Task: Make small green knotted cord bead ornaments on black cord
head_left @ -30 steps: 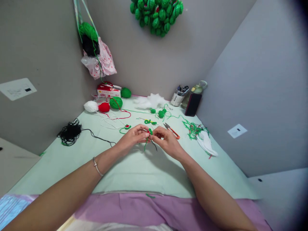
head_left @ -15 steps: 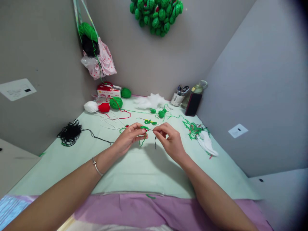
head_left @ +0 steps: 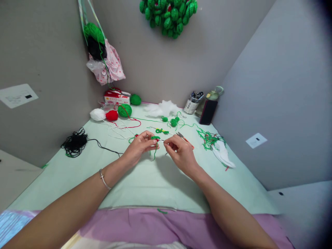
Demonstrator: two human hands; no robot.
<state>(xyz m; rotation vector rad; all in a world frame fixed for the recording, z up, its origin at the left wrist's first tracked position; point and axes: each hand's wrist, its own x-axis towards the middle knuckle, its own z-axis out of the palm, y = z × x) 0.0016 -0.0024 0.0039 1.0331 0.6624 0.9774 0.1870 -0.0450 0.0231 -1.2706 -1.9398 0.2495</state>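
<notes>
Pinched in my left hand (head_left: pixel 138 146), a small green-and-red yarn piece (head_left: pixel 156 138) sits above the pale green table (head_left: pixel 150 188), between the 2 hands. My right hand (head_left: pixel 182 152) grasps a thin item (head_left: pixel 161 140) beside it, too fine to identify over my feed; snips (head_left: pixel 180 135) lie just beyond.

My left forearm (head_left: pixel 80 197) is slanting from lower left, my right forearm (head_left: pixel 224 200) from lower right; my left hand (head_left: pixel 138 147) and right hand (head_left: pixel 181 151) are pinching near centre, just apart.
</notes>
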